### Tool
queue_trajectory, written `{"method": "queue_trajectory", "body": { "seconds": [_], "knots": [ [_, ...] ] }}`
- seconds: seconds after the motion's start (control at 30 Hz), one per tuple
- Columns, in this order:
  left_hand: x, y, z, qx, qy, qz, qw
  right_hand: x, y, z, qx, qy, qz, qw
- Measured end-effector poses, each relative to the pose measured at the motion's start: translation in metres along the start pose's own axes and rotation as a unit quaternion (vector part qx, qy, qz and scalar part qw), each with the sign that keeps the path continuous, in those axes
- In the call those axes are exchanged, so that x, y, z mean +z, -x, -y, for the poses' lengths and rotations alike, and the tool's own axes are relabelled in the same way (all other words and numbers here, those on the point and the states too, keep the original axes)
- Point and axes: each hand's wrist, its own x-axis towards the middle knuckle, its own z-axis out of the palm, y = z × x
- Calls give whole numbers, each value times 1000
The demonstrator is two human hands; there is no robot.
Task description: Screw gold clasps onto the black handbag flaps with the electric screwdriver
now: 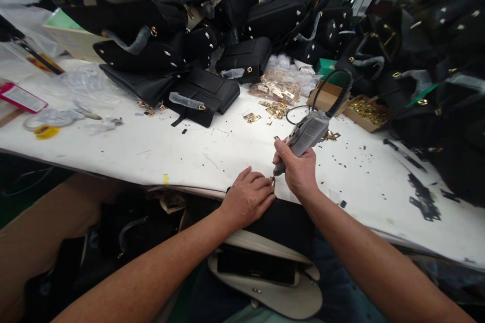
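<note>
My right hand (299,169) grips a grey electric screwdriver (305,136) with a black cord, its tip pointing down at a small gold fitting (272,179). My left hand (248,197) pinches that fitting against the top edge of a black bag (282,222) at the near edge of the white table (182,151). The two hands nearly touch at the tool tip.
Black handbags (197,96) are piled across the back of the table. Gold hardware pieces (276,93) lie in heaps, with a cardboard box of them (366,111) at right. Black scraps (422,202) dot the right side. Plastic wrap (81,83) and tape (45,132) lie at left. A phone (257,265) rests on my lap.
</note>
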Motion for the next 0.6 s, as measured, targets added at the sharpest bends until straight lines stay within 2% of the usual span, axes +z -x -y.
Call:
{"method": "queue_trajectory", "body": {
  "seconds": [0.4,0.6],
  "knots": [
    [3,0,1,-2,7,-22,1000,7,0,12,-20,146,117,982],
    [4,0,1,-5,10,-16,1000,6,-5,7,-16,143,169,975]
  ]
}}
